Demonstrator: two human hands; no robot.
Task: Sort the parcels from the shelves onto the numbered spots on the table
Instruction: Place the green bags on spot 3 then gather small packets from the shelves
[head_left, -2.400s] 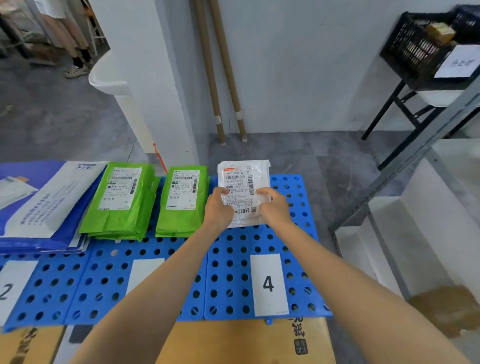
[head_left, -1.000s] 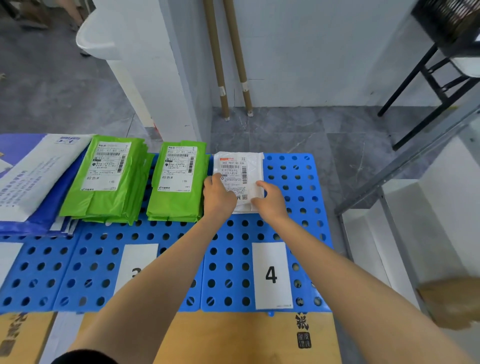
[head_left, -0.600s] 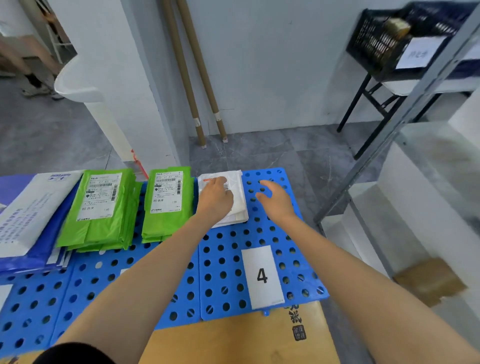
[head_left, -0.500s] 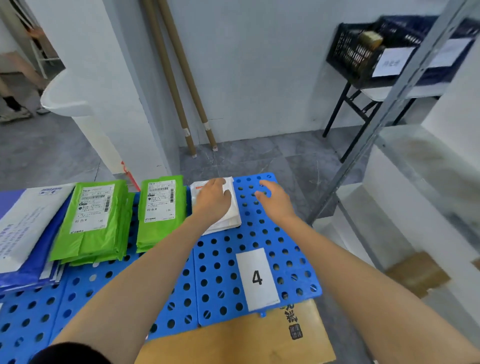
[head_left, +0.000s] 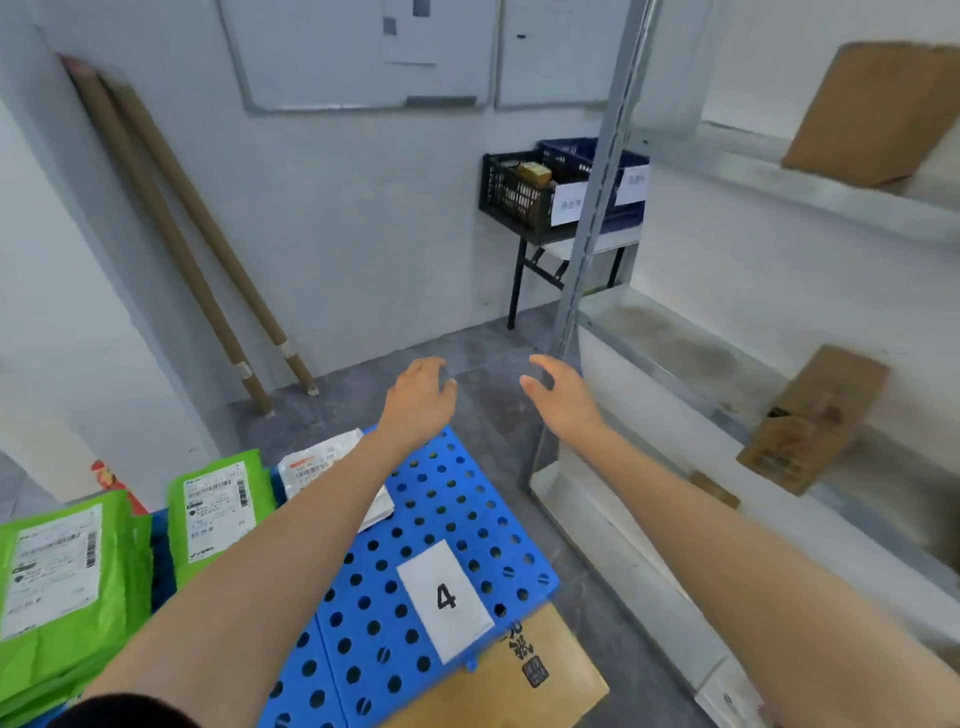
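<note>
Nearest me is the brown edge of the bench (head_left: 524, 675), with a blue board (head_left: 363, 629) full of round holes lying over it. A white card (head_left: 444, 597) marked 4 sits on the near right part of that board.

At the left a green parcel (head_left: 52, 571) lies on a stack of the same kind, label up. To its right is a second green parcel (head_left: 218, 509), also label up. Just right of that, at the far end of the board in line with the 4 card, the white parcel (head_left: 317, 462) lies flat. My view of it is partly cut off by the left forearm crossing above it.

Beyond the far edge of the board, both hands are held out over the grey floor. The left hand (head_left: 421, 397) holds nothing, its fingers (head_left: 436, 366) loosely bent and apart, though a little blurred. The right hand (head_left: 563, 397) is empty too, fingers spread and relaxed, close to the grey upright (head_left: 597, 208) of the shelf rack.

On the right, a cardboard box (head_left: 810, 421) rests tilted on the middle shelf, and a larger box (head_left: 878, 109) sits on the shelf above.

Further back a black crate (head_left: 519, 192) stands on a small folding table by the wall. Two brown tubes (head_left: 171, 234) lean in the left corner, and a whiteboard (head_left: 358, 52) hangs on the far wall.
</note>
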